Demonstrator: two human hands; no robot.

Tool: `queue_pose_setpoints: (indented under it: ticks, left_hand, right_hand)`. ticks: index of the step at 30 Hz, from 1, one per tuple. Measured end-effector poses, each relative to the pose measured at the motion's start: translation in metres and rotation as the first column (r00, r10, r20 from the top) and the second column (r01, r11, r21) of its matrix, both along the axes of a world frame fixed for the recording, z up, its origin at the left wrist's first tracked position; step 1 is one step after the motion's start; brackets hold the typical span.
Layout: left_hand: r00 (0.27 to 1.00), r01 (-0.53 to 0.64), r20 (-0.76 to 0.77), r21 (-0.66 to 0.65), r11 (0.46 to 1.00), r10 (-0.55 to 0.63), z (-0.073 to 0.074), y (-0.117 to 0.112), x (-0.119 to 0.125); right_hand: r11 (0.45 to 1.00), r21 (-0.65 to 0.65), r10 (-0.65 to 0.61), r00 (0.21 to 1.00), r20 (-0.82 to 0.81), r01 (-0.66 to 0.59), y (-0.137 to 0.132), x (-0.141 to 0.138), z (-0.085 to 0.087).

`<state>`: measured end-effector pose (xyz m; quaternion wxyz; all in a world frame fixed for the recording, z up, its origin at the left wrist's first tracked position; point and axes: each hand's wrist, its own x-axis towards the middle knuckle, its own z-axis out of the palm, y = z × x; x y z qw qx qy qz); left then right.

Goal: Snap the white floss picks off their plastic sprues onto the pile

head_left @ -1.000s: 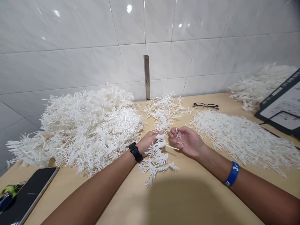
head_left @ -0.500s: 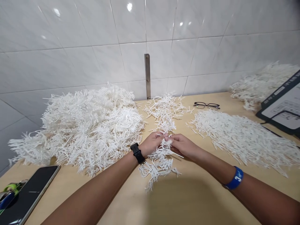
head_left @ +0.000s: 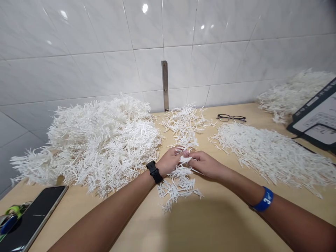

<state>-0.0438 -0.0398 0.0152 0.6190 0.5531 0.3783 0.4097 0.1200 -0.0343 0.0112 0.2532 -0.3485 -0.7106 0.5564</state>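
A white plastic branch with many small sprigs (head_left: 177,183) hangs from both hands down onto the wooden table (head_left: 215,224). My left hand (head_left: 170,161), with a black watch on its wrist, is closed on the branch's top. My right hand (head_left: 206,164), a blue band on its wrist, pinches a sprig on the same branch, fingertips touching the left hand's. To the left lies a large heap of white branches (head_left: 97,143). On the right is a flatter pile of loose white sprigs (head_left: 270,154).
A smaller scatter of white pieces (head_left: 185,122) lies behind my hands by the tiled wall. Black glasses (head_left: 231,118) rest beyond the right pile. A phone (head_left: 34,218) lies at the front left, a dark-framed board (head_left: 315,120) and another white heap (head_left: 291,92) at far right.
My right hand turned from palm-up and half open to closed, and came left to meet my left hand on the branch. The branch shifted slightly.
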Motion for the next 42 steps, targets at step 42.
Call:
queue_pose_setpoints:
  ticks: [42]
  left_hand:
    - [0.966,0.124,0.253,-0.243,0.962,-0.061,0.000,0.000,-0.004]
  right_hand:
    - [0.711,-0.678,-0.187,0.880,-0.436,-0.185,0.017,0.015,0.006]
